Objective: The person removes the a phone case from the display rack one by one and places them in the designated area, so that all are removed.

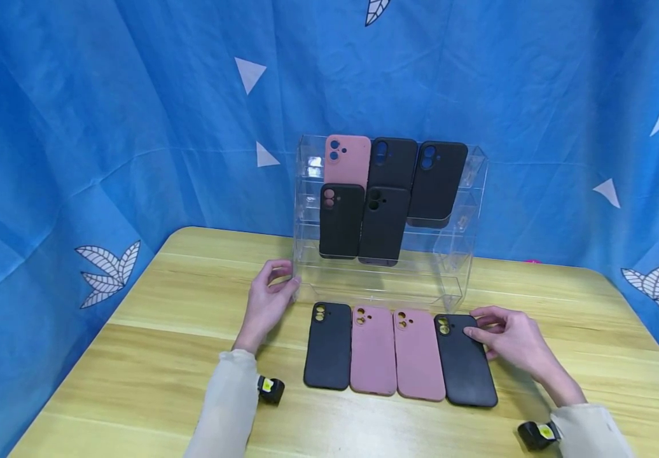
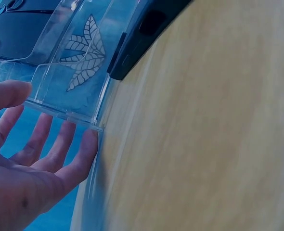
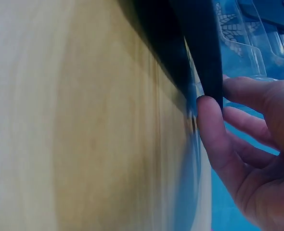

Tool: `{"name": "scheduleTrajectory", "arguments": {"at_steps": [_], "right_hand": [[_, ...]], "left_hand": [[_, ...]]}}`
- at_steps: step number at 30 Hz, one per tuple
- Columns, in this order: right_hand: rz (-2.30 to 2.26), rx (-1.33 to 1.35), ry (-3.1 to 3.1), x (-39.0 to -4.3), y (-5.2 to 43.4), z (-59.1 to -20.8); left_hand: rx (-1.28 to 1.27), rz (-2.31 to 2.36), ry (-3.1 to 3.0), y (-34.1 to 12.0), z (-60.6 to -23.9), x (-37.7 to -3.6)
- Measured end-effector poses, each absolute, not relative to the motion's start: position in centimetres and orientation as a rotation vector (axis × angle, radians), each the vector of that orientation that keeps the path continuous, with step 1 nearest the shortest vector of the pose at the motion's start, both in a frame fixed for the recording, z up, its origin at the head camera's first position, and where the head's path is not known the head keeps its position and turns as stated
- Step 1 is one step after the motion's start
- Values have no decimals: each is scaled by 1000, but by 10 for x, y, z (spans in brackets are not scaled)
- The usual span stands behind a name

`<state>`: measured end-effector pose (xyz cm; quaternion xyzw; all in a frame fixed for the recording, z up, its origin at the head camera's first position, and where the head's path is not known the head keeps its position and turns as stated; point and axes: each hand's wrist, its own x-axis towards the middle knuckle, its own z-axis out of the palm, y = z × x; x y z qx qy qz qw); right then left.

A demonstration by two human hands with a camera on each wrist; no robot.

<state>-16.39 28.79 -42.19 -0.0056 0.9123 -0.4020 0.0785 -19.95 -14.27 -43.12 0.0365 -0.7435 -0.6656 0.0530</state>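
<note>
A clear acrylic stand (image 1: 458,289) holds a pink phone case (image 1: 353,168) and several black phone cases (image 1: 385,222) on its tiers. My left hand (image 1: 268,299) touches the stand's lower left side; in the left wrist view its thumb (image 2: 14,92) overlaps the front and the other fingertips meet the side panel. In front lies a row: a black case (image 1: 329,346), two pink cases (image 1: 373,353) and, at the right end, another black case (image 1: 467,362). My right hand (image 1: 515,337) pinches this last case by its upper right corner, its edge tilted in the right wrist view (image 3: 202,53).
The cases lie on a light wooden table (image 1: 163,337). A blue patterned curtain (image 1: 192,114) hangs close behind the stand. Each wrist wears a small black camera (image 1: 272,390).
</note>
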Motion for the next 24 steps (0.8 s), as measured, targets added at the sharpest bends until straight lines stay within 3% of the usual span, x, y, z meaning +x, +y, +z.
{"name": "scheduleTrajectory", "arguments": {"at_steps": [24], "right_hand": [[-1145, -203, 2930, -161, 286, -410]], "left_hand": [[103, -2017, -2275, -143, -432, -200]]}}
